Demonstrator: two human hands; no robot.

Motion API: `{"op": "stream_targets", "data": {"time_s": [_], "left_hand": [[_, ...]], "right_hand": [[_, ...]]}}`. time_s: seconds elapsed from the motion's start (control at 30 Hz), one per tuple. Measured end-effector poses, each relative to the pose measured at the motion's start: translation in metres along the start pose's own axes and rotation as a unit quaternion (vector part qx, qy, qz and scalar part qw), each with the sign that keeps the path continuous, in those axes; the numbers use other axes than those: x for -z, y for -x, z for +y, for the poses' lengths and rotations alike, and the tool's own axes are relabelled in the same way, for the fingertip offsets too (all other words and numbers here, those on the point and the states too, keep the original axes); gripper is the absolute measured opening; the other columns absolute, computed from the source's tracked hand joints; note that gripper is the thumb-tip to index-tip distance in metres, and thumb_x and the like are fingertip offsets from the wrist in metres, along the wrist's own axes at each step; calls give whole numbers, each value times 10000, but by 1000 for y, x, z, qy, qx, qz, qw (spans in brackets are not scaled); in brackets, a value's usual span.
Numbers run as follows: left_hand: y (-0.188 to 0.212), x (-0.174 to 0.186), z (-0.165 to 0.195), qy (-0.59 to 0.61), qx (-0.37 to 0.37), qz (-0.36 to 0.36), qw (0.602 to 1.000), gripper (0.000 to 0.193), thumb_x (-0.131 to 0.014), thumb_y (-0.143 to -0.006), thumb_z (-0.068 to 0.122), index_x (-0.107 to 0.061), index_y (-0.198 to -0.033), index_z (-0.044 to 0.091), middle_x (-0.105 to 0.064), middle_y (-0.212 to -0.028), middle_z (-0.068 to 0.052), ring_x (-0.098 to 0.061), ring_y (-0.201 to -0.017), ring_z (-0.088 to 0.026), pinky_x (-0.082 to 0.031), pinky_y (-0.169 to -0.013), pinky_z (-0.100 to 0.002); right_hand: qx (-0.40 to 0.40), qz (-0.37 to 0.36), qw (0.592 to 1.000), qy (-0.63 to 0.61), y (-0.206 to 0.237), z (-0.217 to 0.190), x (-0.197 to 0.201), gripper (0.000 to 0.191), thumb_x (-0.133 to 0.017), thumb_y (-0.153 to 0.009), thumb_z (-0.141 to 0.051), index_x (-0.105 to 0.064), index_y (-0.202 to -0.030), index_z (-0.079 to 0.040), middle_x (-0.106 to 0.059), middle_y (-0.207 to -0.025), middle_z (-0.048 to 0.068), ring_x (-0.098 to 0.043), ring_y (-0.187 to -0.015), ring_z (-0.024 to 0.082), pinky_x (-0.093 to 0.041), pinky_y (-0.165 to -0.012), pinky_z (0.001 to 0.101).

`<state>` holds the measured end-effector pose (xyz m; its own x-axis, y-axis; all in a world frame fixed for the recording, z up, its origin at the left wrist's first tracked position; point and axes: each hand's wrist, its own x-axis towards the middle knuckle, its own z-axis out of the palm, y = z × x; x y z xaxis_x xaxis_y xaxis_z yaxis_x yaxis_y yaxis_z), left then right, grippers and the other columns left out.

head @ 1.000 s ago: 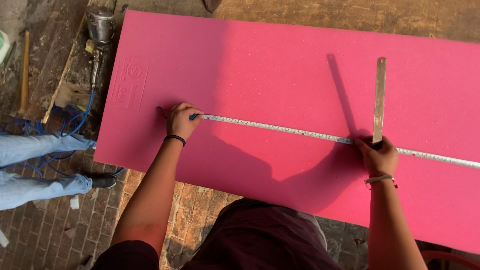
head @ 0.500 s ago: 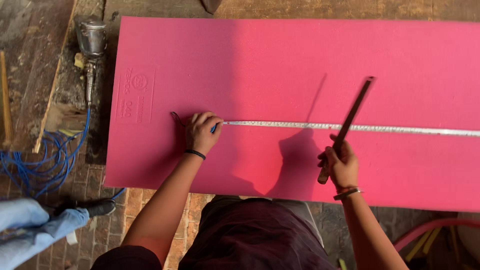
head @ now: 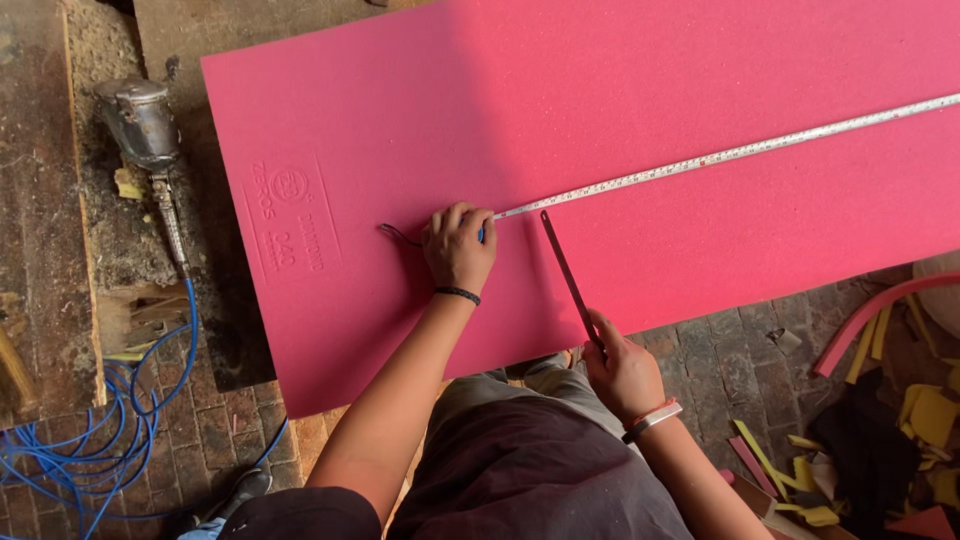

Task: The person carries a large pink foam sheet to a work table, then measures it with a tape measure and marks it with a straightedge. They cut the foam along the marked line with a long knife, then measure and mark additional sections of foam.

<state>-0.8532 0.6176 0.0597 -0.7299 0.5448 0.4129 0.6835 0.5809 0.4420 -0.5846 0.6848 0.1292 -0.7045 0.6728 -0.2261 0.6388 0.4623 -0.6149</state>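
Here we are, bent over the pink foam sheet (head: 640,120), which lies flat across the rough wooden boards (head: 40,180) and fills most of our view. Our left hand (head: 460,245) is pressed down on the foam, fingers curled shut over the near end of the measuring tape (head: 720,155), with a bit of blue, likely a pen, peeking out between fingers and tape. That pin-down looks like what keeps the tape taut and straight: from the grip it runs away to the right and up, flat on the foam, out past the frame edge.

Our right hand (head: 622,372) sits just off the foam's near edge, closed around the lower end of a thin metal ruler (head: 568,278). The ruler slants up from that grip toward the tape and stops just short of it, close beside the left hand. Whether it rests on the foam or hovers above it, we cannot tell.

Around us now. Well left of the left hand, a pneumatic tool (head: 145,125) lies on the boards, its blue air hose (head: 110,440) coiling down onto the brick floor. Right of the ruler hand, foam offcuts (head: 900,420) in yellow and pink litter the floor. Nothing lies on the foam between tape and ruler; our own knees crowd the near edge.
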Motion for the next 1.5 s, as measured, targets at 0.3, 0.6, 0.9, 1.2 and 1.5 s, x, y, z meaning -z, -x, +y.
{"op": "stream_targets", "data": {"time_s": [0.3, 0.6, 0.9, 1.2, 1.5], "left_hand": [[2, -8, -6, 5, 8, 11, 1000, 44, -754, -879, 231, -745, -921, 219, -670, -1046, 40, -611, -1006, -254, -485, -907, -456], [4, -6, -9, 12, 9, 7, 1000, 55, -757, -878, 244, -740, -925, 222, -661, -1035, 29, -603, -998, -277, -479, -887, -462], [6, -10, -11, 30, 24, -20, 999, 48, -757, -871, 244, -753, -918, 236, -678, -973, 54, -607, -956, -255, -482, -868, -460], [-39, 29, 16, 92, 160, -223, 957, 86, -735, -827, 254, -813, -860, 234, -758, -874, -19, -700, -816, -280, -559, -720, -408], [-25, 65, 53, 71, 196, -365, 907, 145, -748, -812, 334, -834, -913, 275, -778, -823, 7, -735, -774, -213, -560, -687, -378]], "right_hand": [[14, 10, 1000, -9, -2, -25, -28, 457, -640, -910, -176, -608, -1366, -185, -738, -864, 162, -715, -775, 371, -554, -681, 471], [10, 27, 1000, 3, 11, -43, -51, 475, -625, -919, -167, -600, -1393, -184, -740, -927, 184, -720, -811, 378, -566, -707, 476], [-35, 50, 997, -36, 22, -49, -59, 450, -633, -920, -169, -618, -1369, -186, -744, -894, 162, -736, -777, 339, -569, -693, 438], [-77, 106, 985, -110, 48, -35, -34, 445, -660, -890, -152, -637, -1334, -153, -769, -867, 129, -762, -759, 268, -575, -681, 377], [-120, 116, 961, -219, 81, -17, -6, 458, -639, -925, -120, -608, -1381, -149, -753, -783, 67, -697, -592, 139, -553, -588, 309]]}}
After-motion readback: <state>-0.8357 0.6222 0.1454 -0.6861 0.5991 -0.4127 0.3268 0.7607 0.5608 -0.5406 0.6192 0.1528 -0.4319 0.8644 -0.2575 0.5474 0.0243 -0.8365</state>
